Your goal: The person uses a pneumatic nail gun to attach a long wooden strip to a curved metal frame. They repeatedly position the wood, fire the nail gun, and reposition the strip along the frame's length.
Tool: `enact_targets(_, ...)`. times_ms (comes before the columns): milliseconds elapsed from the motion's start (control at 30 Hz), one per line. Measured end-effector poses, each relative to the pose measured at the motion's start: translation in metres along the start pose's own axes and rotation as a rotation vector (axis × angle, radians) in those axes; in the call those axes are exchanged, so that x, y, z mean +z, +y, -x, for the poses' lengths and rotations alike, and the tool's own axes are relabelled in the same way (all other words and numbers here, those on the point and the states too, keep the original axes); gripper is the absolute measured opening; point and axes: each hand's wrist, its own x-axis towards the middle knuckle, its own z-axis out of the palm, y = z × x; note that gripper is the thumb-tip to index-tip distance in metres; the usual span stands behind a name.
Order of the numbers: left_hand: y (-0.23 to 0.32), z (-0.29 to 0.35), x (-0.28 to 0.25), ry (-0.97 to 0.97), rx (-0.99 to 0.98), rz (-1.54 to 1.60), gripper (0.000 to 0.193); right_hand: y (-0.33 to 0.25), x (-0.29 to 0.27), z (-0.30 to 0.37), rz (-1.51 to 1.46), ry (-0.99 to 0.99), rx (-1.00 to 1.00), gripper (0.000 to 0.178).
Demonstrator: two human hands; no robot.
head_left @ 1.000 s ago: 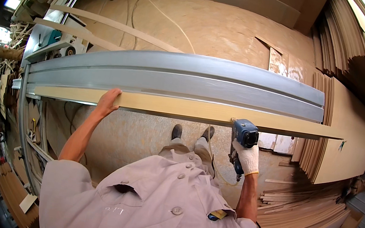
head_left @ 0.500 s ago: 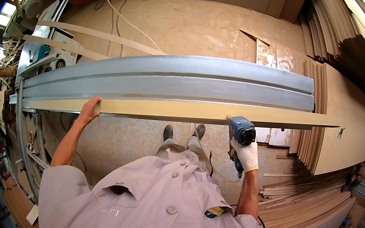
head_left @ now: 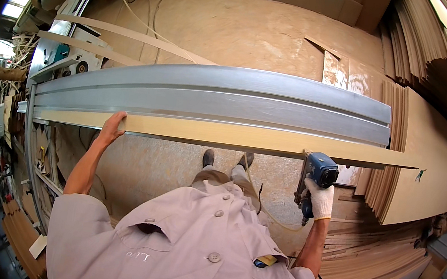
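A long, narrow, pale wooden strip (head_left: 218,134) lies along the near edge of a grey metal sliding table (head_left: 228,106), its right end running past the table. My bare left hand (head_left: 113,128) grips the strip toward its left end, fingers over the top. In my right hand (head_left: 319,200), which wears a white knitted glove, is a blue nail gun (head_left: 322,169). Its nose meets the strip's near edge, right of the middle. The glove covers most of the gun's handle.
Stacked wooden panels (head_left: 429,160) stand beyond the strip's right end, with more thin strips (head_left: 371,269) at lower right. Two loose wooden strips (head_left: 135,37) lie behind the table on the left. A pale hose (head_left: 134,4) trails across the floor at the back.
My right hand has carried the nail gun a short way to the right along the strip. The left hand keeps its hold. The whole view has shifted slightly.
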Motion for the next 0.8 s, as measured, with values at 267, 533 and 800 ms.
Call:
enact_targets(267, -0.002, -0.001, -0.001, -0.027, -0.032, 0.001, 0.069, 0.0, 0.015, 0.01, -0.126, 0.042, 0.02, 0.014)
enact_targets(533, -0.02, -0.001, 0.001, 0.009, 0.096, 0.034, 0.073, -0.004, 0.134, 0.052, -0.116, 0.01, -0.007, 0.013)
enact_targets(800, -0.041, -0.003, 0.002, 0.063, 0.349, 0.185, 0.078, -0.025, 0.34, 0.115, -0.06, -0.059, 0.039, 0.012)
